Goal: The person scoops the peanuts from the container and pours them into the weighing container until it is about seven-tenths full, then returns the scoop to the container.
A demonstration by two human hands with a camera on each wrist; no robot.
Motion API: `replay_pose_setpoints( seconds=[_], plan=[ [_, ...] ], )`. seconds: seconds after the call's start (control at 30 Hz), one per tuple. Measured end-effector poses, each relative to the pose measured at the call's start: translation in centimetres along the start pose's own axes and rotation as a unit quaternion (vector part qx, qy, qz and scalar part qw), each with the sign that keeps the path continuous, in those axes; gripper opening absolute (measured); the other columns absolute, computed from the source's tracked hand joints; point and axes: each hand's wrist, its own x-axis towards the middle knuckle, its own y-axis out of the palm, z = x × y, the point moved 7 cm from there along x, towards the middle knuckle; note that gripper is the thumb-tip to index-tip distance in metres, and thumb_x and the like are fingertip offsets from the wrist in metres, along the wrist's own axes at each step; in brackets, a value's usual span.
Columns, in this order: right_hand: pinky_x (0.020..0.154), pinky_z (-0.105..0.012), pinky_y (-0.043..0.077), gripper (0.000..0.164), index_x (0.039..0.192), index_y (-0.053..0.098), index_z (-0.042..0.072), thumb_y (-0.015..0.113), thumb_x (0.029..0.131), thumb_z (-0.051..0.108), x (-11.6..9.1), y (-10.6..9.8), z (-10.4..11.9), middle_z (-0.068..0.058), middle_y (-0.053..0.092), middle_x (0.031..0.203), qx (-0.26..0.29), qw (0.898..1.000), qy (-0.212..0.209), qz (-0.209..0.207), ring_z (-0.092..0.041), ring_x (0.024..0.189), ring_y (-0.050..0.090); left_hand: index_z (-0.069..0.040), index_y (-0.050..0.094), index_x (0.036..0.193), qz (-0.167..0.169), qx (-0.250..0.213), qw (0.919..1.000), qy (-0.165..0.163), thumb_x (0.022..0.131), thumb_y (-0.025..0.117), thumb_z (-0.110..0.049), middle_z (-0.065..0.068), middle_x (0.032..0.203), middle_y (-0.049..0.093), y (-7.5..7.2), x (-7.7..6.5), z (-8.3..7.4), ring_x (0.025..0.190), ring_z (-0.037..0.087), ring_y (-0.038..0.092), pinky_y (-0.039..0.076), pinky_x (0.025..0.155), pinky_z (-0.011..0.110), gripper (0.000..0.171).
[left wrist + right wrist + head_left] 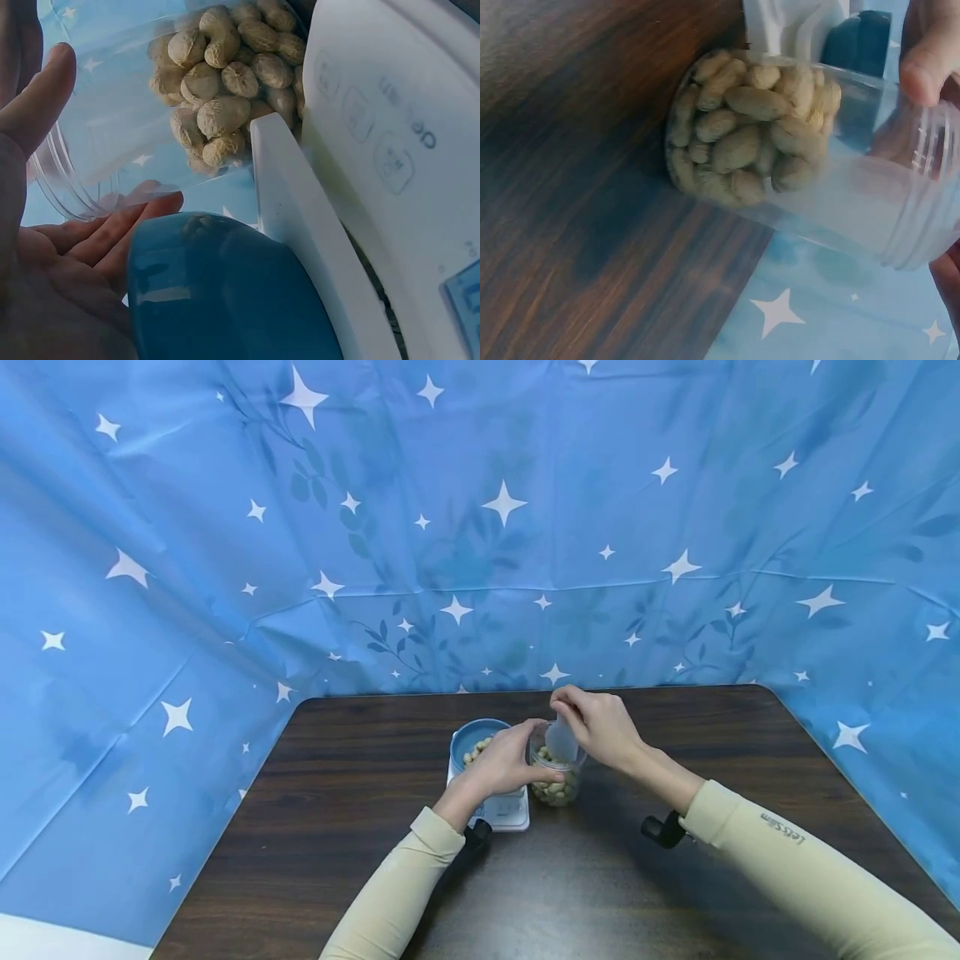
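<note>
A clear plastic jar part-filled with peanuts stands on the table. My left hand holds it near its threaded neck, thumb on the near side and fingers around the far side. Over the mouth, my right hand pinches the handle of a translucent white scoop, whose wide end reaches down inside the jar. Left of the jar, a blue bowl with peanuts in it sits on a white kitchen scale. My left hand and wrist partly cover the bowl and scale.
The dark wood-grain table extends to both sides and toward me. Close behind its far edge hangs a blue curtain printed with white stars. A black wrist mount is strapped under my right sleeve.
</note>
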Motion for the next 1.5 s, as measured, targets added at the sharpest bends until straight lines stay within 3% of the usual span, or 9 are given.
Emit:
replay_pose_setpoints(
  seconds=[0.1, 0.3, 0.47, 0.67, 0.73, 0.93, 1.23, 1.5],
  plan=[
    [0.047, -0.026, 0.038, 0.006, 0.1, 0.07, 0.006, 0.064, 0.102, 0.006, 0.1, -0.2, -0.2, 0.006, 0.058, 0.067, 0.003, 1.0, 0.003, -0.002, 0.0, 0.051, 0.044, -0.008, 0.044, 0.154, 0.005, 0.002, 1.0, -0.001, 0.086, 0.082, -0.051, 0.007, 0.139, 0.059, 0.2, 0.0, 0.0, 0.122, 0.02, 0.06, 0.052, 0.095, 0.037, 0.089],
    [0.047, -0.025, 0.04, 0.005, 0.098, 0.068, 0.008, 0.066, 0.1, 0.003, 0.2, -0.1, 0.6, 0.005, 0.06, 0.068, 0.005, 0.999, -0.029, 0.013, 0.0, 0.052, 0.048, -0.009, 0.043, 0.154, 0.006, 0.005, 1.0, 0.002, 0.086, 0.082, -0.051, 0.007, 0.14, 0.06, 0.2, -0.2, 0.1, 0.124, 0.019, 0.06, 0.052, 0.095, 0.037, 0.089],
    [0.046, -0.025, 0.039, 0.002, 0.101, 0.068, 0.004, 0.067, 0.1, 0.005, -0.6, -0.2, 1.3, 0.003, 0.062, 0.07, -0.027, 0.999, -0.019, -0.02, -0.002, 0.05, 0.047, -0.008, 0.042, 0.154, 0.004, 0.001, 1.0, 0.0, 0.086, 0.082, -0.05, 0.008, 0.141, 0.059, 0.0, -0.2, 0.2, 0.124, 0.021, 0.06, 0.052, 0.096, 0.037, 0.09],
    [0.047, -0.027, 0.044, 0.011, 0.103, 0.067, 0.003, 0.073, 0.094, 0.001, -1.1, 0.6, 3.0, -0.002, 0.068, 0.077, -0.054, 0.996, -0.066, -0.026, -0.008, 0.053, 0.054, -0.01, 0.042, 0.155, 0.007, -0.002, 1.0, -0.001, 0.086, 0.082, -0.049, 0.006, 0.143, 0.057, 0.0, -0.4, 0.2, 0.127, 0.02, 0.057, 0.05, 0.1, 0.037, 0.089],
    [0.048, -0.028, 0.043, 0.008, 0.103, 0.067, 0.003, 0.071, 0.096, 0.002, -0.8, 0.7, 2.7, -0.002, 0.066, 0.075, -0.042, 0.998, -0.043, -0.015, -0.007, 0.053, 0.051, -0.009, 0.042, 0.155, 0.007, -0.002, 1.0, 0.001, 0.086, 0.082, -0.049, 0.007, 0.144, 0.057, -0.1, -0.3, 0.2, 0.127, 0.02, 0.057, 0.051, 0.099, 0.037, 0.089],
    [0.044, -0.029, 0.034, 0.008, 0.105, 0.067, 0.003, 0.061, 0.104, 0.009, -0.1, 0.2, 0.2, 0.005, 0.055, 0.065, 0.003, 0.996, 0.089, -0.028, -0.005, 0.045, 0.038, -0.006, 0.044, 0.153, 0.004, -0.003, 1.0, 0.002, 0.086, 0.083, -0.047, 0.008, 0.136, 0.06, 0.0, 0.0, 0.1, 0.118, 0.02, 0.062, 0.054, 0.092, 0.035, 0.087],
    [0.047, -0.029, 0.039, 0.014, 0.109, 0.066, 0.001, 0.057, 0.107, 0.011, -0.4, 2.0, -0.6, 0.004, 0.062, 0.068, 0.063, 0.988, 0.137, 0.041, -0.008, 0.048, 0.047, -0.007, 0.046, 0.151, -0.001, -0.001, 0.9999, 0.012, 0.086, 0.084, -0.046, 0.008, 0.133, 0.062, -0.1, 0.2, -0.1, 0.11, 0.016, 0.063, 0.054, 0.087, 0.031, 0.085],
    [0.049, -0.031, 0.044, 0.02, 0.11, 0.066, -0.003, 0.054, 0.109, 0.014, -0.5, 1.0, -2.2, -0.001, 0.066, 0.069, 0.078, 0.968, 0.239, 0.029, -0.014, 0.051, 0.056, -0.008, 0.048, 0.149, -0.003, -0.008, 0.9999, 0.01, 0.084, 0.085, -0.048, 0.005, 0.13, 0.063, -0.1, 0.1, -0.2, 0.11, 0.016, 0.063, 0.054, 0.088, 0.032, 0.085]
  ],
)
